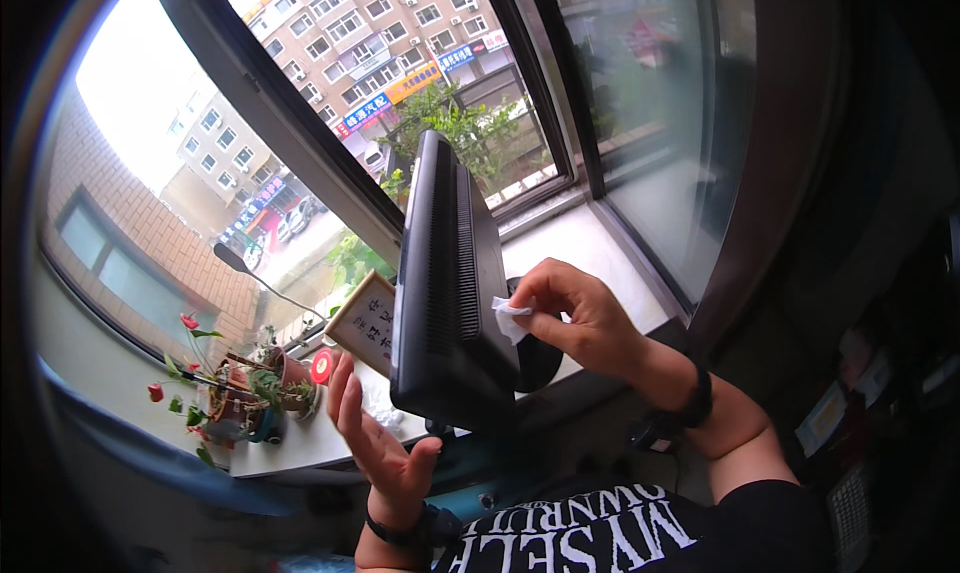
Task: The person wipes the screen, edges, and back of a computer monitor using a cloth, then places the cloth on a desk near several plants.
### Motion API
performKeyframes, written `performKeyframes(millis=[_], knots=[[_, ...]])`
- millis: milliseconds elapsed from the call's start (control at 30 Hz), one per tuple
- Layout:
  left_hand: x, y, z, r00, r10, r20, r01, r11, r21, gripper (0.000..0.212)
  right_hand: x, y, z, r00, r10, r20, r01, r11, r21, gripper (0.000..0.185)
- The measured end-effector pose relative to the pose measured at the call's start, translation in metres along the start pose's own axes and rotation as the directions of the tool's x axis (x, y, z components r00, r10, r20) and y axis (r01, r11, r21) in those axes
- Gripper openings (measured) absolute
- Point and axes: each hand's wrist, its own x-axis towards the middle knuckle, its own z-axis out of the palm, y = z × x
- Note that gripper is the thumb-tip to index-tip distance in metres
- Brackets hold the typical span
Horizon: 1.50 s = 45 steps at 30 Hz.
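A white tissue or cloth (512,319) is pinched between the thumb and fingers of my right hand (574,314). It is at the back of a black monitor (450,295), which stands side-on before me on the windowsill; whether the tissue touches the casing I cannot tell. My left hand (379,430) is raised near the monitor's lower left edge, fingers apart and holding nothing. Behind the monitor leans a framed panel with writing (365,321). Part of the monitor's round black base (541,363) shows below my right hand.
Potted plants (247,393) and a red round object (322,366) stand on the white sill (300,445) at the left. A thin desk lamp (231,258) rises behind them. Window frames (559,92) border the sill. A keyboard (851,509) lies at the lower right.
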Motion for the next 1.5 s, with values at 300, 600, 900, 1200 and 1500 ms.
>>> performKeyframes(millis=[300, 600, 900, 1200, 1500], knots=[[0.017, -0.027, 0.014, 0.99, -0.008, 0.141, 0.043, 0.968, -0.247, 0.094, 0.026, 0.009, 0.045, 1.0, -0.028, -0.013, 0.023, 0.954, -0.299, 0.013], [0.023, -0.04, 0.024, 0.969, 0.117, 0.218, -0.051, 0.956, -0.287, 0.07, 0.044, -0.014, 0.02, 0.999, -0.011, 0.053, 0.04, 0.805, -0.591, 0.008], [0.019, -0.047, 0.028, 0.973, 0.135, 0.186, -0.068, 0.943, -0.326, 0.065, 0.066, 0.027, 0.029, 0.997, -0.074, 0.015, 0.073, 0.902, -0.425, 0.009], [0.019, -0.045, 0.02, 0.974, 0.096, 0.203, -0.038, 0.961, -0.274, 0.065, 0.097, 0.0, 0.014, 0.971, -0.158, 0.181, 0.22, 0.886, -0.407, 0.014], [0.01, -0.04, 0.019, 0.985, 0.026, 0.168, 0.01, 0.979, -0.206, 0.066, 0.071, 0.025, 0.015, 0.827, -0.319, 0.462, 0.374, 0.927, -0.029, 0.015]])
